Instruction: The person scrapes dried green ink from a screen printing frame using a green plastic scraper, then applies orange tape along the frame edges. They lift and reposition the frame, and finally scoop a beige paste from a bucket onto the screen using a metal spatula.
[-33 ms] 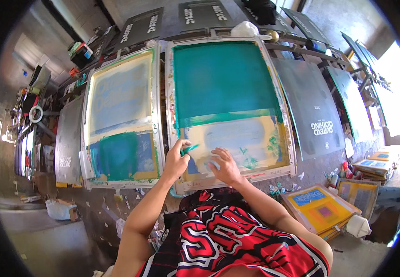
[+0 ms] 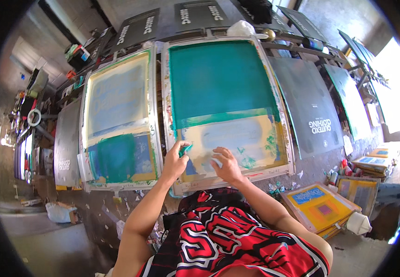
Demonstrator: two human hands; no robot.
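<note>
A large screen-printing frame lies before me, its mesh teal in the far part and cream to pale blue in the near part. Over its near left corner, my left hand pinches a small crumpled green strip, thin and flexible; whether it is tape or film I cannot tell. Just to the right, my right hand hovers above the pale mesh, fingers curled. Something whitish shows by its thumb, too small to name. A second screen frame, with a teal patch in its near half, lies to the left.
Dark printed panels lie to the right, more at the back. A white plastic bag sits at the far edge. Yellow screens are stacked low on the right, beside green scraps. A pale bag lies on the floor at left.
The green strip, which stuck out to the right of my left hand, is now bunched closer to its fingers. My right hand has shifted very slightly. The view has moved a little.
</note>
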